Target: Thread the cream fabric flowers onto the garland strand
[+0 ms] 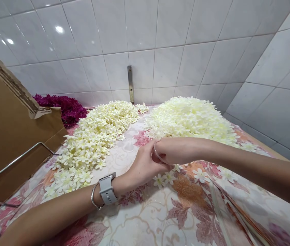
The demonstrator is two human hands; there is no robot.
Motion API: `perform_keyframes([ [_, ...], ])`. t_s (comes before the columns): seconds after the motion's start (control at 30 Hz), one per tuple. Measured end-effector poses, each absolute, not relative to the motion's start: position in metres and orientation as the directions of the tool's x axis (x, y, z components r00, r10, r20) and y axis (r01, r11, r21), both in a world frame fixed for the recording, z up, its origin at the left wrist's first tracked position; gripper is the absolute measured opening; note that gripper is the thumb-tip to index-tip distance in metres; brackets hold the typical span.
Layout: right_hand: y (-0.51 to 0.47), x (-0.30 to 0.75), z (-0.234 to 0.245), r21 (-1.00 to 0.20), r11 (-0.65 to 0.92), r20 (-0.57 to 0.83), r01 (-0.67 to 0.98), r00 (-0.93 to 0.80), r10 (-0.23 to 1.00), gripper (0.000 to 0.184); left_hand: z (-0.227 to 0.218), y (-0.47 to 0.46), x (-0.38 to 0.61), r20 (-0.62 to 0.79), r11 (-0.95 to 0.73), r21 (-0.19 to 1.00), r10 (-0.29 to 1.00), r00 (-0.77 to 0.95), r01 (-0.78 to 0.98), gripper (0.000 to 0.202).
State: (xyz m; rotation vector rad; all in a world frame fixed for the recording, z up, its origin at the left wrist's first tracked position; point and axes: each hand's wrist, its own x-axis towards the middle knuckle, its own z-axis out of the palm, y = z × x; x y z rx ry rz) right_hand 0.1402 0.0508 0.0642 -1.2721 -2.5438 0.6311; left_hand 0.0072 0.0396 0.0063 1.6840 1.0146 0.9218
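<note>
My left hand (142, 164) and my right hand (178, 150) meet over the middle of the table, touching each other. The fingers of both are curled in, and whatever they hold is hidden. A thin pale loop (159, 155) curves across where they join; I cannot tell if it is a thread or a band. Just below them lie a few loose cream artificial flowers (164, 179). Behind my right hand rises a heap of pale yellow-white flowers (188, 116). A long pile of cream flowers (93, 136) stretches beyond my left forearm.
A cardboard box (14, 136) with a bent metal wire (14, 164) stands at the left. Purple flowers (60, 106) lie behind it. Thin strips (233, 208) lie at the right on the floral tablecloth (134, 225). A tiled wall (142, 34) with a metal bracket (130, 83) closes off the back.
</note>
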Motion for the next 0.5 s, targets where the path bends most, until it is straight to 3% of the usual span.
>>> perform_keyframes([
  [0.1, 0.053, 0.137, 0.074, -0.356, 0.575, -0.263, 0.737, -0.669, 0.695, 0.029, 0.007, 0.040, 0.007, 0.121, -0.206, 0.959, 0.919, 0.375, 0.196, 0.048],
  [0.2, 0.057, 0.134, 0.082, -0.305, 0.612, -0.397, 0.729, -0.682, 0.614, 0.043, 0.008, 0.039, 0.007, 0.117, -0.196, 0.965, 0.916, 0.384, 0.173, 0.049],
  [0.5, 0.050, 0.135, 0.097, -0.204, 0.646, -0.427, 0.735, -0.661, 0.617, 0.032, 0.018, 0.038, 0.007, 0.163, -0.233, 0.962, 0.907, 0.389, 0.140, 0.049],
])
